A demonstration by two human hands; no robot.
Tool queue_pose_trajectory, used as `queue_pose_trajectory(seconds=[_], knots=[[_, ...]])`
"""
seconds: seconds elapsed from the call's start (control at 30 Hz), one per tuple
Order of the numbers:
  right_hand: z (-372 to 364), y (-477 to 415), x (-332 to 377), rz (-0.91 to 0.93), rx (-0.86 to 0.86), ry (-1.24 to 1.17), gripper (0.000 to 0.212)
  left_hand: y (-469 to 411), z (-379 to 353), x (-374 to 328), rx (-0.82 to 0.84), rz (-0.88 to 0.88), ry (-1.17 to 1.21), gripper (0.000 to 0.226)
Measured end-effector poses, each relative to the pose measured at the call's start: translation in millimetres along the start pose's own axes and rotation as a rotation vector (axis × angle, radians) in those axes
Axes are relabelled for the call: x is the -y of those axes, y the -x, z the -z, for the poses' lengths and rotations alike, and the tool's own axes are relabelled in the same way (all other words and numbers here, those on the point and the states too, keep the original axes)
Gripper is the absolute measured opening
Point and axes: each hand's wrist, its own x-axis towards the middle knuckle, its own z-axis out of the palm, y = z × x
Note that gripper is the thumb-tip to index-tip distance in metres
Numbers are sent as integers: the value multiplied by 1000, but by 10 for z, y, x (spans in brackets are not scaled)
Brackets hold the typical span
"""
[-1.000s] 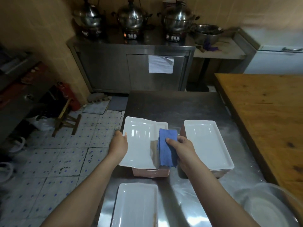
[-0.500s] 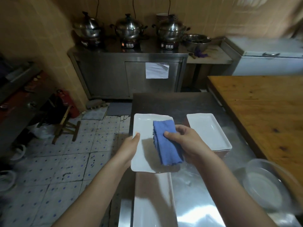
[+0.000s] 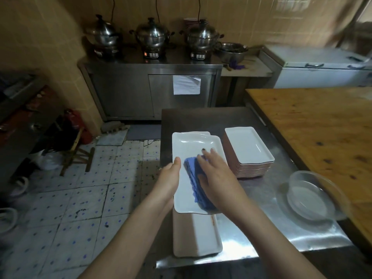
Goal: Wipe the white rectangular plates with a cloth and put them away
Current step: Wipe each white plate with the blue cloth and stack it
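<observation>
My left hand (image 3: 168, 179) grips the plate (image 3: 194, 144) by its left edge while my right hand (image 3: 218, 175), fingers flat, presses the cloth (image 3: 190, 168) on it — press too hard and that one-sided hold could slip

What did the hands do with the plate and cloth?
The left hand lifted the plate up and pulled it nearer. The right hand stopped pinching the blue cloth at the plate's edge and now presses it flat on the plate. The right-side stack and glass bowl stayed put.
</observation>
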Motion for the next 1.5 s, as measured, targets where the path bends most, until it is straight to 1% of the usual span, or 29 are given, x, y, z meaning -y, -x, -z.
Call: queue_pose_trajectory(seconds=[0.03, 0.07, 0.13, 0.23, 0.3, 0.4, 0.53, 0.63, 0.7, 0.77, 0.83, 0.97, 1.07, 1.13, 1.27, 1.37, 1.5], knots=[[-28, 33, -5, 76, 63, 62, 47, 26, -14, 1, -20, -4, -3, 35], [-62, 64, -2, 111, 116, 67, 48, 49, -29, 3, -42, -5, -15, 37], [-93, 99, 42, 116, 157, 14, 51, 89, -64, 26, -79, -19, -63, 43], [-56, -65, 81, 100, 142, -44, 52, 154, -152, 80, -101, -73, -115, 44], [13, -267, 9, 64, 120, 54, 52, 178, -226, 93, -98, -97, -104, 41], [125, -450, -155, 19, 136, 209, 52, 191, -307, 54, -116, -92, -101, 38], [257, -292, -391, -86, 100, 236, 53, 152, -349, -21, -183, -127, -95, 43], [269, 47, -401, -37, 89, 213, 56, 129, -384, -59, -222, -132, -113, 45], [228, 217, -340, 8, 115, 145, 59, 122, -432, -59, -216, -118, -123, 45], [217, 205, -363, 46, 150, 80, 59, 135, -510, -43, -219, -107, -139, 43], [249, 30, -466, 62, 145, 73, 57, 162, -607, -32, -216, -101, -133, 40], [351, -346, -693, -46, 112, 179, 56, 220, -723, -1, -232, -140, -109, 43], [350, -215, -751, -65, 36, 218, 57, 234, -675, -13, -265, -177, -96, 45], [305, 29, -727, -22, 9, 187, 58, 222, -635, -23, -283, -185, -81, 46], [167, 389, -726, 23, 113, 114, 59, 185, -625, -12, -305, -176, -105, 45], [172, 180, -850, 20, 126, 140, 58, 159, -702, 26, -301, -144, -117, 44], [281, -254, -933, -83, 88, 170, 57, 183, -814, 78, -258, -141, -98, 42]])
